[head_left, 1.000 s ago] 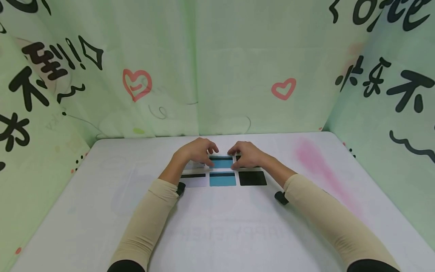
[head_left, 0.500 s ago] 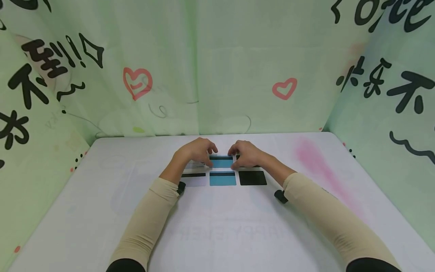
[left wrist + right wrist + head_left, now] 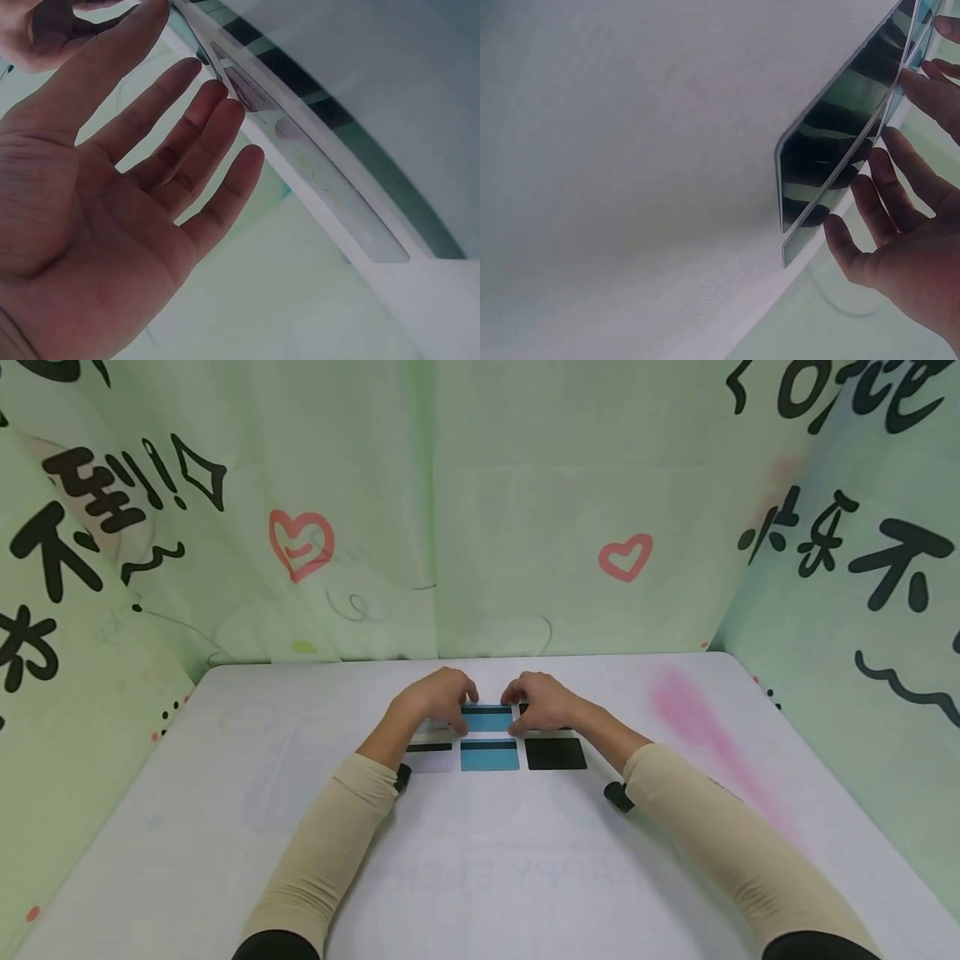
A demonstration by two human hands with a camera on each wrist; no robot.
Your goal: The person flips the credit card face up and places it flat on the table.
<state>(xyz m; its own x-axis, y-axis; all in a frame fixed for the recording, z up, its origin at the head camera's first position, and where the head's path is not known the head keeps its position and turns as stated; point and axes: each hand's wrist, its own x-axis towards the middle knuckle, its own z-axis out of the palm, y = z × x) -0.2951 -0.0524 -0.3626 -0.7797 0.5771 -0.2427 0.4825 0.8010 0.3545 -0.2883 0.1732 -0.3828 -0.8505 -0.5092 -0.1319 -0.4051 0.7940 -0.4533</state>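
Your left hand (image 3: 442, 695) and right hand (image 3: 552, 702) flank the far blue card (image 3: 486, 719), which lies on the white tabletop (image 3: 480, 868) in the middle of the far row, thumbs towards its near corners and forefingers towards its far ones. Both wrist views show your fingers spread and loosely bent, though you cannot tell whether every tip touches the card. Nearer you, a pale card (image 3: 432, 762), a second blue card (image 3: 490, 756) and a black card (image 3: 556, 754) lie left to right.
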